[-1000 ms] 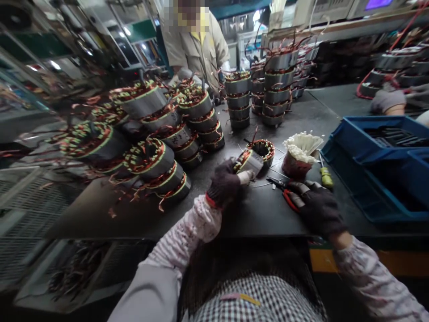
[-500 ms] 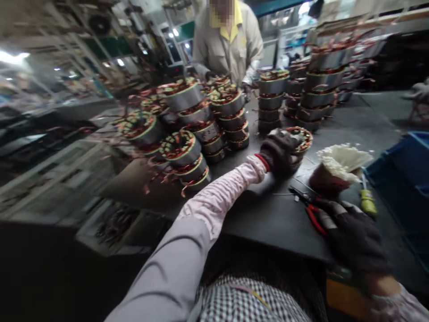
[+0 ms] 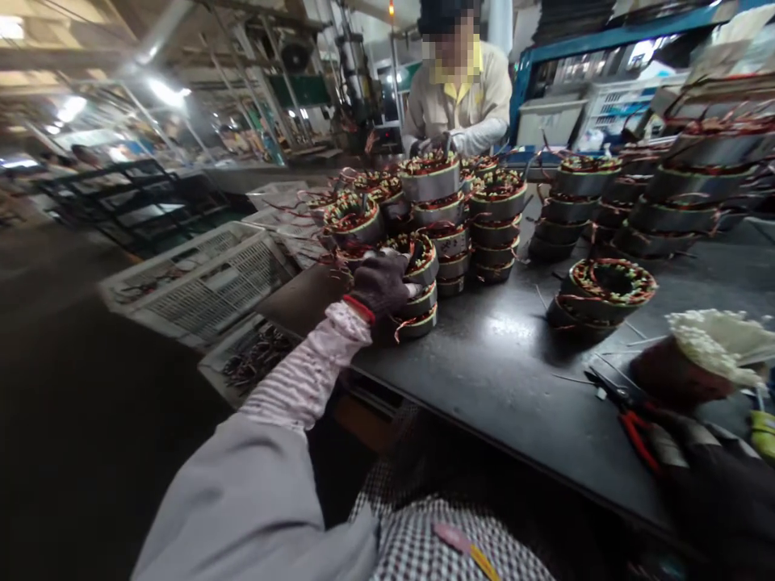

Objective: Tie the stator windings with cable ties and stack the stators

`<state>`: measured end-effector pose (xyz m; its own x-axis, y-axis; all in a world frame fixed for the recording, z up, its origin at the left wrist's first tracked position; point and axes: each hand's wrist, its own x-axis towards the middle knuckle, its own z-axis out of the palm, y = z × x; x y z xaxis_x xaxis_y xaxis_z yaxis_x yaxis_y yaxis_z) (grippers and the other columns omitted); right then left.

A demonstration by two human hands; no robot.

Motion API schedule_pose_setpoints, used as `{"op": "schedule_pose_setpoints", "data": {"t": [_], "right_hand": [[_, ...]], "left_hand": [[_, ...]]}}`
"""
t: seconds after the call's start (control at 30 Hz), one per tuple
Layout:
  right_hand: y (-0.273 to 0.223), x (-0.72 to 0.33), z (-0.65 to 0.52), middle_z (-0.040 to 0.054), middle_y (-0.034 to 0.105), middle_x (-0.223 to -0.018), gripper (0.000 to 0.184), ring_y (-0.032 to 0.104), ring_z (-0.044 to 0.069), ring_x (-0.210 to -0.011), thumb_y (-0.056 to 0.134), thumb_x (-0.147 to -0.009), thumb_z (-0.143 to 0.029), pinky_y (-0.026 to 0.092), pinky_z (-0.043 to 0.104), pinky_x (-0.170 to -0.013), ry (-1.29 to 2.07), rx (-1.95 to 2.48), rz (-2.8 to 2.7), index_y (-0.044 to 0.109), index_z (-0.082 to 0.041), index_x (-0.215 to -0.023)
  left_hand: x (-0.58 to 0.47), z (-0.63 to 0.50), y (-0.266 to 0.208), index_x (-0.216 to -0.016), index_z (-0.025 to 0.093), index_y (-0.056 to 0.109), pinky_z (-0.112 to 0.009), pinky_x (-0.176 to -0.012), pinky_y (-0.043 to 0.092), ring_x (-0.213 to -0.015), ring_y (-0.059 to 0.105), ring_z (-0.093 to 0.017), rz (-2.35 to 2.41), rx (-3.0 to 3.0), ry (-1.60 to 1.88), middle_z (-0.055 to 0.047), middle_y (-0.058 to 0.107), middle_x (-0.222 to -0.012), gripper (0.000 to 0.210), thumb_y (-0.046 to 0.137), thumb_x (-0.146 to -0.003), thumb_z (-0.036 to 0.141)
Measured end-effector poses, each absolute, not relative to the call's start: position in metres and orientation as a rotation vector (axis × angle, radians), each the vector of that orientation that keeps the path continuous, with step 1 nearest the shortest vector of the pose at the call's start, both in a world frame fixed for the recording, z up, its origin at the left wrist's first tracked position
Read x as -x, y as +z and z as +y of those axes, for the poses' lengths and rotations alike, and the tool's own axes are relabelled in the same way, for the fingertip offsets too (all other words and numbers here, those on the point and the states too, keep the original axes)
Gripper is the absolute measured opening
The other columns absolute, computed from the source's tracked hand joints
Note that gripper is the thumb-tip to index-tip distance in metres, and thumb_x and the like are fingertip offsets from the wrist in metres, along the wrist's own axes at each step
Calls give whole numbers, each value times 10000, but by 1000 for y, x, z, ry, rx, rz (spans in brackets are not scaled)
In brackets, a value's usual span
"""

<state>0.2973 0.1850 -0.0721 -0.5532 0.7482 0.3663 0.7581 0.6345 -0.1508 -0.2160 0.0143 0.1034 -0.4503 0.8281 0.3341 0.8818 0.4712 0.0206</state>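
Your left hand (image 3: 383,282) had moved off the pair of wound rings (image 3: 596,303) and over to the three-high stack at the bench's left edge. There its fingers bent partway against the side of the top wound ring (image 3: 427,269); whether they gripped it, I couldn't tell. You seemed to be getting hold of that ring, which called for a secure grasp clear of loose leads. Its bore faced up, its axis roughly upright. Your right hand (image 3: 714,468) closed over red-handled cutters (image 3: 635,441), lying diagonally, tips away and leftward.
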Motion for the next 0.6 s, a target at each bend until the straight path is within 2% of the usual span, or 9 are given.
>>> {"op": "schedule_pose_setpoints", "data": {"t": [0.07,0.13,0.2,0.27,0.43,0.53,0.6], "right_hand": [[-63,-290,182,204,902,-1105,525,850,490,-973,466,-1031,-575,703,695,-851,-14,1340,-2414,900,-296,-1125],[-54,-284,180,218,897,-1046,558,846,512,-964,424,-1036,-599,697,712,-833,23,1398,-2386,897,-302,-1048],[-45,-279,178,205,898,-1031,486,852,502,-979,467,-1014,-585,697,688,-833,88,1385,-2375,883,-336,-985],[-38,-274,175,192,896,-1019,429,862,471,-968,497,-1005,-557,692,643,-815,129,1385,-2372,875,-357,-977],[-31,-269,169,179,897,-1069,361,861,407,-968,551,-1042,-475,678,561,-830,130,1385,-2387,872,-315,-1086],[-38,-272,170,186,893,-1093,330,843,397,-1015,572,-1059,-406,664,549,-879,77,1325,-2378,868,-277,-1124],[-44,-275,172,198,889,-1119,347,836,396,-1052,555,-1082,-383,656,553,-923,36,1309,-2368,868,-250,-1147]], "left_hand": [[209,14,84,-1361,151,800,-587,-1331,500,-1405,729,-396,-2379,1417,-338,-162,821,-1418,428,849,-1065,455],[196,11,62,-1337,142,809,-674,-1393,417,-1464,704,-442,-2294,1321,-456,-197,830,-1409,444,856,-1057,484],[180,4,43,-1290,164,822,-741,-1381,410,-1453,711,-478,-2179,1222,-619,-209,852,-1360,477,909,-1000,534],[162,-4,30,-1256,197,825,-755,-1354,444,-1404,739,-473,-2030,1213,-796,-192,868,-1321,496,939,-958,576],[116,-13,24,-1221,222,853,-613,-1198,630,-1239,820,-414,-1829,1762,-1050,-131,887,-1206,569,1024,-832,600],[82,6,19,-1113,223,885,-519,-1001,708,-1060,856,-373,-1948,2156,-918,-113,891,-1082,437,1027,-821,516],[51,23,10,-1050,210,897,-525,-938,719,-970,859,-383,-2017,2273,-771,-133,883,-981,365,1032,-811,450]]}}
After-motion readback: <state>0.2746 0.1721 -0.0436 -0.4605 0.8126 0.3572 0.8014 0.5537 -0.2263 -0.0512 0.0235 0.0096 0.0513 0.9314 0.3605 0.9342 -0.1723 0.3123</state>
